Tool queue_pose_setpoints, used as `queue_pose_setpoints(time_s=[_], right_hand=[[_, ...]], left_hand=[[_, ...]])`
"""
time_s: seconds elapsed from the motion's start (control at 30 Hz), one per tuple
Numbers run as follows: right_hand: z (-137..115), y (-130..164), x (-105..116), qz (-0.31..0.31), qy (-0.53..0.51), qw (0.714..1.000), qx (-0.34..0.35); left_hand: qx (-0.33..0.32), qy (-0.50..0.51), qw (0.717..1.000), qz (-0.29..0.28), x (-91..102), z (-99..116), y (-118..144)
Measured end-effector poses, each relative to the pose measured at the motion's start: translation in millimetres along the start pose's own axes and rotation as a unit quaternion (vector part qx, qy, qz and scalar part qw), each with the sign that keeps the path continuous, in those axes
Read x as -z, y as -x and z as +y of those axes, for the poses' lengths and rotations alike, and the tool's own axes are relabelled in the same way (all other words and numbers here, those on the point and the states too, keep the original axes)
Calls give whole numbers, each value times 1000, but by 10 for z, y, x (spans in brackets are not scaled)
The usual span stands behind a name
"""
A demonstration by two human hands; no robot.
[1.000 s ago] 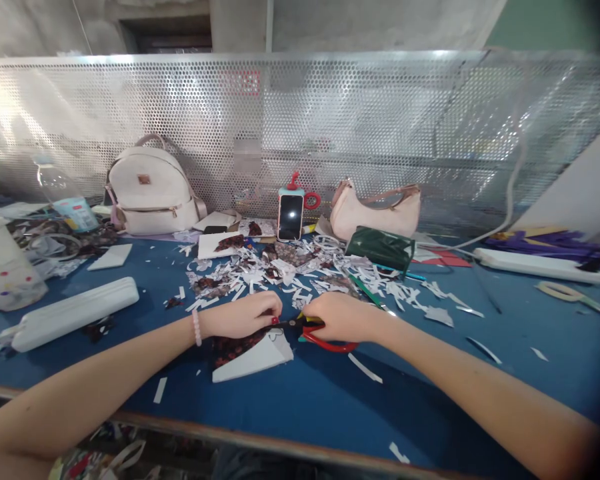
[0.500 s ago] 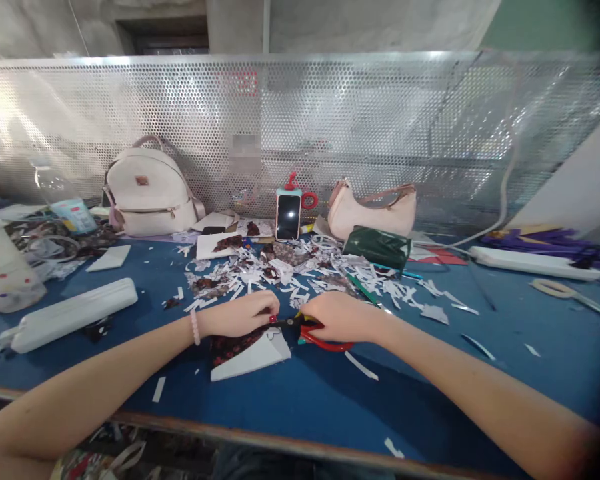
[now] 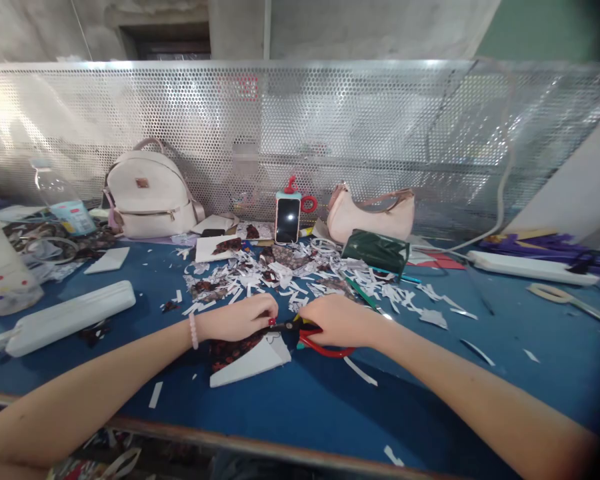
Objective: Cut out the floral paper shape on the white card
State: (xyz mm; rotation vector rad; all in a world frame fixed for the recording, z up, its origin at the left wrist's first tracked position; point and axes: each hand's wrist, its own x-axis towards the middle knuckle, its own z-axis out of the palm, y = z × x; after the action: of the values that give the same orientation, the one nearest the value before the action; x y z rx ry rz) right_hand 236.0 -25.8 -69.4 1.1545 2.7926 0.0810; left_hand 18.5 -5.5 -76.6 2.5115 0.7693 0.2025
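Observation:
My right hand (image 3: 337,320) is closed round the red handles of a pair of scissors (image 3: 326,349). The dark blades point left, their tips reaching my left fingers. My left hand (image 3: 243,317) is closed, pinching at the top edge of a dark floral fabric piece (image 3: 231,353). A small red spot shows at its fingertips, too small to name. Beneath the fabric and blades lies a white sheet piece (image 3: 257,369) with a slanted edge and a drawn outline near its top. My left palm hides part of the fabric.
White paper scraps (image 3: 250,279) are heaped beyond my hands. Behind them stand a phone (image 3: 287,219), a cream backpack (image 3: 147,193) and a pale shoulder bag (image 3: 373,219). A white power strip (image 3: 73,317) lies left; other scissors (image 3: 553,293) lie right.
The view has tilted up slightly. Both hands stay almost in the same place, with the scissors still at the fabric and the white piece.

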Motion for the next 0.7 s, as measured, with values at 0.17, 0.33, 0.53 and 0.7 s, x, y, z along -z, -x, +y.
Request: queue_pose_setpoints(time_s=[0.17, 0.33, 0.53, 0.7], right_hand=[[-13, 1, -1, 1, 5, 1000, -3], [12, 24, -2, 7, -8, 1000, 4], [51, 41, -43, 21, 1, 1000, 11], [52, 10, -49, 22, 15, 1000, 10]], left_hand=[[1, 2, 1000, 1, -8, -6, 8], [4, 5, 1000, 9, -13, -14, 13], [4, 11, 1000, 9, -22, -34, -7], [8, 15, 1000, 14, -37, -35, -10]])
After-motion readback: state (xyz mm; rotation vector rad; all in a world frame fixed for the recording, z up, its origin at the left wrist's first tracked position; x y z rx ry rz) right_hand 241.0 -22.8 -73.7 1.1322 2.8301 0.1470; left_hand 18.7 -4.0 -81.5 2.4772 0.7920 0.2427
